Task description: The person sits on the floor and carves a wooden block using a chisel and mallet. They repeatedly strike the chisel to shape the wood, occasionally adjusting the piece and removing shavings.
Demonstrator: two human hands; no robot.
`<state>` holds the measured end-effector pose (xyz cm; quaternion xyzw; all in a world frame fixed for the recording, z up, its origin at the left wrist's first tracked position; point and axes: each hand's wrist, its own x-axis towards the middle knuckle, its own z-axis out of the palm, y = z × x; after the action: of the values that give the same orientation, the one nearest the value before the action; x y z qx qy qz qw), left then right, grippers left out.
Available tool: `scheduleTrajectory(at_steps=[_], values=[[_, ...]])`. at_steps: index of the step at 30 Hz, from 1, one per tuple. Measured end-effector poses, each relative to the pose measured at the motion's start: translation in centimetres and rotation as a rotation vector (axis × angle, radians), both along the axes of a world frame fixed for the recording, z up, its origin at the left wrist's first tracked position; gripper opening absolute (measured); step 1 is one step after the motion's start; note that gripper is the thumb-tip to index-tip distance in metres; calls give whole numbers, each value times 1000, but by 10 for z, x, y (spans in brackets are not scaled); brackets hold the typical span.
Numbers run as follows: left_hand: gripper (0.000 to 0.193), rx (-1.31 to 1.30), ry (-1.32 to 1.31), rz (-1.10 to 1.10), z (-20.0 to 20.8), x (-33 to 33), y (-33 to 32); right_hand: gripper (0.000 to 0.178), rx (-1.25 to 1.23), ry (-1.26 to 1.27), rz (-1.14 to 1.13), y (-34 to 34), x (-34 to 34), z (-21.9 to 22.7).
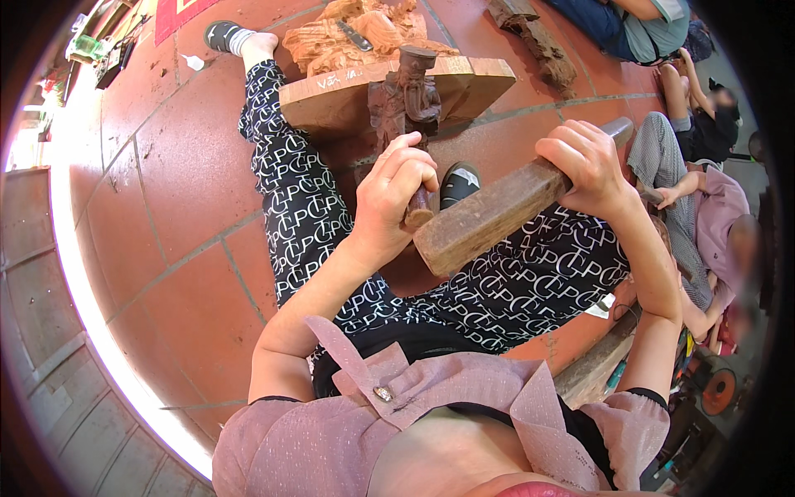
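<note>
Daylight is flooding the scene, bright and fairly even, coming strongest from the left, where a curved band along the floor [166,207] edge is blowing out to pure white glare. Soft shadows are falling under the wooden plank [331,95] and between the legs. The fisheye lens is bending tile joints and straight edges toward the rim, and a black vignette is closing off the corners. The centre is staying sharp; the left hand [397,199] and right hand [584,166] are showing crisp detail. The right rim is smearing, with the seated person [712,215] there looking blurred and darker.
</note>
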<state>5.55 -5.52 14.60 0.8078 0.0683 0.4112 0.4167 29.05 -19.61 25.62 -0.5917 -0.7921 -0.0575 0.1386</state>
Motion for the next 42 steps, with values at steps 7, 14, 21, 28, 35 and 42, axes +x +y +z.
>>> scheduleTrajectory(at_steps=[7, 14, 21, 28, 35, 42], values=[[17, -159, -13, -26, 13, 0, 21, 37, 8, 134, 83, 0, -3, 1], [16, -138, -33, -22, 10, 1, 14, 38, -1, 27, -40, 3, -12, 1], [17, -25, 20, 77, -4, 4, -2, 36, -27, -44, -78, -2, -15, 1], [14, -18, 31, 101, -5, 4, -8, 32, 36, -155, 2, 1, -15, 3], [18, -6, 31, 120, -8, 0, -8, 35, 38, -11, 161, 3, -6, 2], [27, -101, -2, 139, -13, -17, -15, 34, 19, -21, 107, 3, -8, -1]])
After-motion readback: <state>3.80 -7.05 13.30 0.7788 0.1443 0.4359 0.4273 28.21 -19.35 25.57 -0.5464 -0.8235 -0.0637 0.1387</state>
